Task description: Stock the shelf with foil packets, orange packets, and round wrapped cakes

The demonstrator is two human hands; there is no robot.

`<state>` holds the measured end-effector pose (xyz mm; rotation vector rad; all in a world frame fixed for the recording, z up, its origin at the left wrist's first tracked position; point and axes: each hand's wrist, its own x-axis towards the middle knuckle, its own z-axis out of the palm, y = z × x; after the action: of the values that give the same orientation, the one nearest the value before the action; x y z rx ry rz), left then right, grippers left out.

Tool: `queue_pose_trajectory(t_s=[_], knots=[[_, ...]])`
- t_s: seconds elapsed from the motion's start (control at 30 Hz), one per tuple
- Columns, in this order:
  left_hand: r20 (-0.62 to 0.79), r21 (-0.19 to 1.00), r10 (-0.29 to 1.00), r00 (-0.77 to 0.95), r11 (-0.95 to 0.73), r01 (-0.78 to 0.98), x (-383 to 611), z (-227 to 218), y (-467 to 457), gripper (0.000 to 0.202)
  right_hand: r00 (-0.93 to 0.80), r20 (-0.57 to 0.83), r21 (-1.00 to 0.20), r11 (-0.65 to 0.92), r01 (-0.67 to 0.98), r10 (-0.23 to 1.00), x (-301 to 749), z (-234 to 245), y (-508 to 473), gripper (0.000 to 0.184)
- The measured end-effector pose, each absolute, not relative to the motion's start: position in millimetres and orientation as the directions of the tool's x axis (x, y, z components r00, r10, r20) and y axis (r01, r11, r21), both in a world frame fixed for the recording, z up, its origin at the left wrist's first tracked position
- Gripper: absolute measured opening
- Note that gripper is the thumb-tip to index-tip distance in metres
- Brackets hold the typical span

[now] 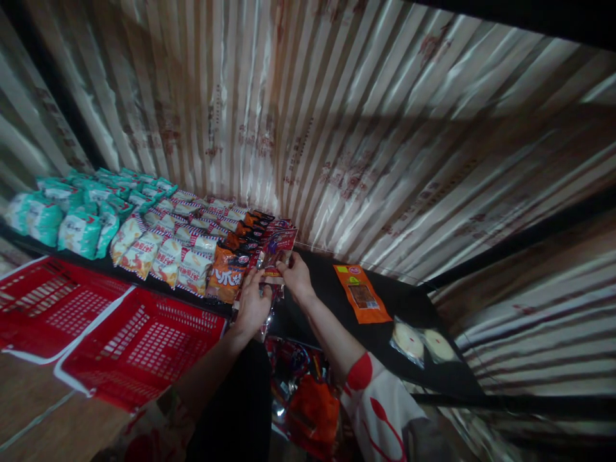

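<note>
Over the black shelf (310, 269), a dark red snack packet (278, 247) with a clear, brownish lower part is in my hands. My right hand (296, 279) pinches its right side, thumb on the front. On its lower left, my left hand (253, 301) has its fingers closed at the packet's edge; part of the grip is hidden. More dark red packets lie under and beside my hands. Just left stands a row of orange and black snack bags (227, 273). Beyond these are several rows of white bags (166, 260) with striped edges.
Teal bags (79, 228) fill the shelf's left end. To the right lie an orange packet (362, 294) and two clear packs with pale round items (408, 340). Red baskets (149, 340) stand below left; more packets (312, 407) are below me. Pleated sheeting (337, 128) hangs behind.
</note>
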<state>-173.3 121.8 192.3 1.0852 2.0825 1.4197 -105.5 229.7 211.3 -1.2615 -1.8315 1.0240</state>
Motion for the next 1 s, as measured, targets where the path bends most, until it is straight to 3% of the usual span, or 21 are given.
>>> queue_pose_trajectory(t_s=[0.33,0.63,1.0], knots=[[0.034,0.896,0.816,-0.577,0.23,0.38,-180.5,191.7,143.9,0.048,-0.324,0.084,-0.732,0.279,0.622,0.942,-115.9,221.7,253.6,0.027],[0.017,0.867,0.825,-0.564,0.269,0.42,-183.2,194.0,157.1,0.049,-0.342,0.107,-0.667,0.322,0.672,0.934,-121.5,231.6,257.7,0.054],[0.046,0.861,0.833,-0.552,0.247,0.445,-188.3,190.5,171.5,0.051,-0.408,0.093,-0.557,0.387,0.735,0.908,-131.9,230.9,274.5,0.023]])
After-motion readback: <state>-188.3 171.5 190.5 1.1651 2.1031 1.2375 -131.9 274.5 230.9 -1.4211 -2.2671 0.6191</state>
